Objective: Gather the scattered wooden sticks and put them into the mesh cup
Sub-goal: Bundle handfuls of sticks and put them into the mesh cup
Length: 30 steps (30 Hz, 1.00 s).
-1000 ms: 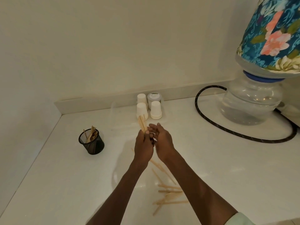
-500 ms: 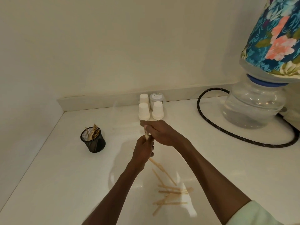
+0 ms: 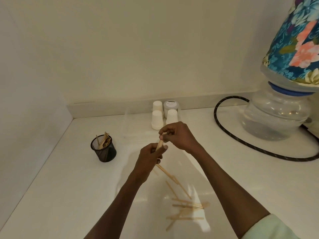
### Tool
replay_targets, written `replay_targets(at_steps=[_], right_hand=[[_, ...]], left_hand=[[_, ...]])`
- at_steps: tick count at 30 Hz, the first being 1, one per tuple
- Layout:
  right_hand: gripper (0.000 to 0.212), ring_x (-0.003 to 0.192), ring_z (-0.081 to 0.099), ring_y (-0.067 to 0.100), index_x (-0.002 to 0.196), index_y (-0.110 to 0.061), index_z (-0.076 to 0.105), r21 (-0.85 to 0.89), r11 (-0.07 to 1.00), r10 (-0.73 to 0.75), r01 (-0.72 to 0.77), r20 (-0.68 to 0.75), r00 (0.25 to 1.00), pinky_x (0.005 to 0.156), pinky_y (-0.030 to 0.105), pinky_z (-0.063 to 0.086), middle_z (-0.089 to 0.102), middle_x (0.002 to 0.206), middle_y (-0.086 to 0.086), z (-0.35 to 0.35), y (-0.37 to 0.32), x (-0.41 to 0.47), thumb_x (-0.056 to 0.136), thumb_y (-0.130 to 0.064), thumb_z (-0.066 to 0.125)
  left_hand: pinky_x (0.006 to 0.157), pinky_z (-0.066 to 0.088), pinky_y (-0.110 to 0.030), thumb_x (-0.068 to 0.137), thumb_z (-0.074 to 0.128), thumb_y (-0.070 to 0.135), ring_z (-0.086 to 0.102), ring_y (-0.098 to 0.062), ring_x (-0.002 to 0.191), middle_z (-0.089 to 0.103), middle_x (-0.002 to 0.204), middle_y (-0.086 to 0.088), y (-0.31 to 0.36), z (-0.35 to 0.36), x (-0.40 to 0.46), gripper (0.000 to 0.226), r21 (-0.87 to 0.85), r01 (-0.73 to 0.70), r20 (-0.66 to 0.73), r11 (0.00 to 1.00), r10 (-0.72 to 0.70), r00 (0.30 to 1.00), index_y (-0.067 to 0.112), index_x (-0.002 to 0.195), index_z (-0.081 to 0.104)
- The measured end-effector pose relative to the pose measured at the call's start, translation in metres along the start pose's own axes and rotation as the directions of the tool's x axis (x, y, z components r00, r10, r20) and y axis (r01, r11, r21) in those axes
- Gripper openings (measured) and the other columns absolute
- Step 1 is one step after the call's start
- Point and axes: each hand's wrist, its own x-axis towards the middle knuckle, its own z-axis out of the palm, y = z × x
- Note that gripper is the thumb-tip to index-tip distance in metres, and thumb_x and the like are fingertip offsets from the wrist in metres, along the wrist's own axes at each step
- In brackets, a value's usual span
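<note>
A black mesh cup (image 3: 103,150) stands on the white counter at the left, with several wooden sticks poking out of it. My left hand (image 3: 149,156) grips a small bundle of sticks (image 3: 159,144) upright above the counter's middle. My right hand (image 3: 177,135) curls over the top end of that bundle and pinches it. Several more sticks (image 3: 185,207) lie scattered on the counter near me, between my forearms. The mesh cup is about a hand's width to the left of my left hand.
Three upturned white paper cups (image 3: 157,119) and a small jar (image 3: 170,106) stand by the back wall. A clear water bottle (image 3: 276,116) with a floral cover sits at the right, with a black hose (image 3: 229,133) looping round it. A side wall (image 3: 25,118) bounds the counter on the left.
My right hand has moved from beside the left to over the bundle's top. The sticks now show less above my left hand. The scattered sticks have not moved.
</note>
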Motion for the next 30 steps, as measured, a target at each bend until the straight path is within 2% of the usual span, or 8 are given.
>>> replay_targets(at_steps=[2,5,11,15,18,21,26,30], right_hand=[[0.011,0.067,0.073,0.011,0.086,-0.014,0.075,0.067,0.997,0.043,-0.039,-0.057,0.997,0.065,0.019,0.055,0.074,0.072,0.005,-0.004,0.001,0.0,0.077,-0.008,0.077],[0.011,0.065,0.073,0.011,0.086,-0.012,0.075,0.088,0.995,0.046,-0.036,-0.113,0.992,0.058,0.011,0.048,0.073,0.07,0.004,-0.004,-0.001,0.0,0.077,-0.006,0.077],[0.014,0.073,0.071,0.009,0.095,-0.012,0.07,-0.049,0.997,-0.057,0.055,-0.037,0.998,0.072,0.017,0.054,0.074,0.082,0.002,0.015,-0.004,-0.006,0.082,-0.009,0.072],[0.011,0.07,0.071,0.006,0.091,-0.013,0.07,-0.086,0.995,-0.046,0.042,-0.041,0.998,0.068,0.015,0.053,0.074,0.079,0.0,0.01,-0.005,-0.004,0.081,-0.01,0.073],[0.011,0.071,0.071,0.009,0.089,-0.014,0.071,-0.116,0.993,-0.02,0.016,-0.039,0.999,0.068,0.017,0.052,0.073,0.077,0.0,0.006,-0.006,-0.001,0.08,-0.011,0.074],[0.01,0.076,0.072,0.015,0.088,-0.015,0.07,-0.132,0.991,0.02,-0.019,0.004,1.0,0.067,0.021,0.052,0.073,0.08,0.002,0.005,-0.008,0.003,0.08,-0.012,0.074],[0.003,0.068,0.073,0.012,0.085,-0.013,0.072,-0.131,0.99,0.063,-0.051,0.087,0.994,0.05,0.007,0.043,0.071,0.078,0.0,0.015,-0.016,0.011,0.082,-0.012,0.072],[0.006,0.064,0.071,0.011,0.084,-0.004,0.075,-0.219,0.975,0.072,-0.033,0.17,0.983,0.056,0.016,0.052,0.07,0.068,0.0,0.033,-0.032,0.024,0.079,-0.003,0.072]], left_hand=[[0.076,0.054,-0.03,0.076,0.076,0.045,0.064,-0.018,0.08,0.067,0.084,-0.005,-0.002,-0.005,0.0,0.042,-0.322,0.099,0.012,0.942,-0.101,0.995,0.009,0.097,0.071],[0.098,0.051,-0.039,0.089,0.059,0.052,0.065,-0.03,0.1,0.066,0.108,-0.021,-0.003,-0.008,0.005,0.058,-0.751,0.22,0.052,0.622,-0.276,0.96,0.0,0.115,0.061],[0.095,0.053,-0.039,0.097,0.049,0.045,0.067,-0.031,0.095,0.064,0.111,-0.026,0.0,0.001,0.009,0.056,-0.916,0.192,0.066,0.352,-0.338,0.939,-0.005,0.122,0.055],[0.068,0.058,-0.025,0.096,0.056,0.036,0.067,-0.021,0.077,0.068,0.097,-0.018,-0.006,-0.001,0.007,0.043,-0.777,0.186,0.021,0.601,-0.271,0.962,-0.004,0.111,0.063],[0.054,0.044,-0.018,0.096,0.057,0.032,0.054,-0.01,0.063,0.064,0.085,-0.008,-0.008,-0.002,0.004,0.032,-0.605,0.193,0.062,0.772,-0.195,0.979,0.002,0.104,0.065],[0.054,0.032,-0.021,0.1,0.051,0.029,0.039,-0.008,0.06,0.055,0.079,-0.004,-0.008,-0.004,0.002,0.03,-0.553,0.185,0.077,0.812,-0.171,0.982,0.004,0.109,0.064],[0.055,0.029,-0.024,0.101,0.049,0.027,0.034,-0.009,0.06,0.052,0.074,-0.003,-0.015,-0.016,0.001,0.03,-0.474,0.151,0.01,0.867,-0.166,0.986,0.003,0.11,0.064],[0.053,0.035,-0.022,0.098,0.053,0.031,0.04,-0.009,0.06,0.056,0.077,-0.005,-0.024,-0.037,0.001,0.032,-0.493,0.114,-0.051,0.862,-0.16,0.986,0.002,0.107,0.066]])
